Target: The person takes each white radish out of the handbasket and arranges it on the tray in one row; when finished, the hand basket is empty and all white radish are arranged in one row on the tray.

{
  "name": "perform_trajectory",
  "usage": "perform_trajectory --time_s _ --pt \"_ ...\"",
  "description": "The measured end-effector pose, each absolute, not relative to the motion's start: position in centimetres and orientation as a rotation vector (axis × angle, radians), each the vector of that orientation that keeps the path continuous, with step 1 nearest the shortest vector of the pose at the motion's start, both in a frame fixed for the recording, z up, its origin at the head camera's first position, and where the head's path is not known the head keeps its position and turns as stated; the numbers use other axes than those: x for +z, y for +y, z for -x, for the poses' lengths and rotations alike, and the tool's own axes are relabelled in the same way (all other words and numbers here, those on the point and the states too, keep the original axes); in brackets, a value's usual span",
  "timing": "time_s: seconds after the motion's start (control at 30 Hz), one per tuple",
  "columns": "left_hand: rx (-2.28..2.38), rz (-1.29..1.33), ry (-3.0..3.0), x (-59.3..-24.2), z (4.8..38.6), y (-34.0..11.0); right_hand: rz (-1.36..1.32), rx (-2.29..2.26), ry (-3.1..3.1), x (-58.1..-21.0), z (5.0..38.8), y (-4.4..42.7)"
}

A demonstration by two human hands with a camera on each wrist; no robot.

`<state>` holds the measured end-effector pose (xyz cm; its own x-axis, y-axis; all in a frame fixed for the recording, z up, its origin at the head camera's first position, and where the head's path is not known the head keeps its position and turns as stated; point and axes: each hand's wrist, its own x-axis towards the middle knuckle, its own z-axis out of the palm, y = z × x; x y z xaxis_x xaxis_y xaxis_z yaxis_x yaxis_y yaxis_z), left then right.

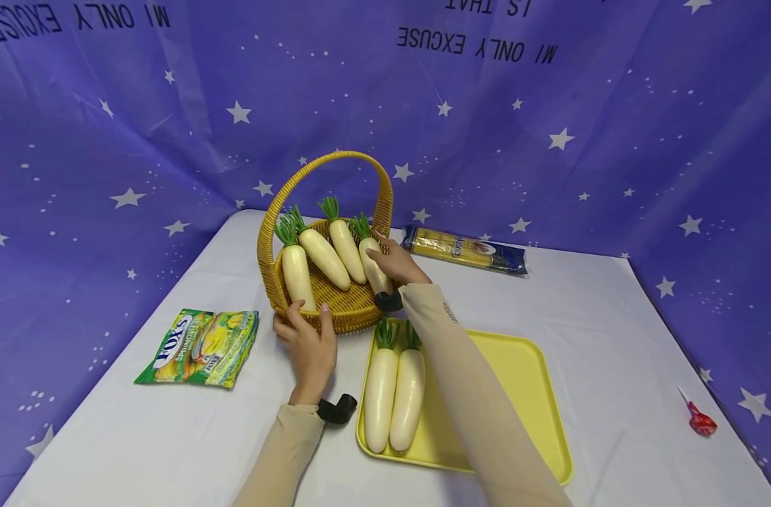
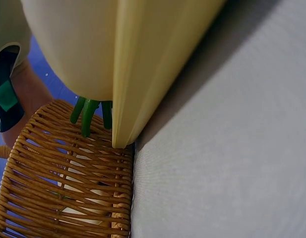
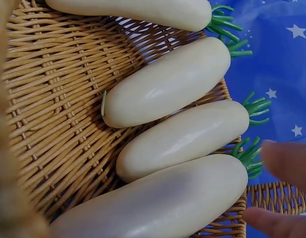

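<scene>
Several white radishes with green tops, among them a left one, lie in a wicker basket with a tall arched handle. My left hand holds the basket's front rim, its fingertips at the edge. My right hand is at the basket's right side, its thumb over the rightmost radish. In the right wrist view, the visible fingers are spread near that radish's leaves. Two more radishes lie side by side on the left of a yellow tray.
A green FOX'S candy bag lies left of the basket. Behind it to the right is a yellow and dark blue packet. A red-wrapped lollipop lies near the right table edge. Purple star-printed cloth hangs behind.
</scene>
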<state>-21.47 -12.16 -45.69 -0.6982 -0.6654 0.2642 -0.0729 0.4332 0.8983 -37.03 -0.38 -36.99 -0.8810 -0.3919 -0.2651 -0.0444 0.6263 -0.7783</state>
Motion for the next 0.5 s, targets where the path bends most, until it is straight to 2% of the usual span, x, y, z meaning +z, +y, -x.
perform_trajectory --time_s 0.5 --pt "-1.247 -0.615 -2.104 -45.71 21.56 -12.14 0.357 -1.003 2.461 -37.68 37.04 -0.58"
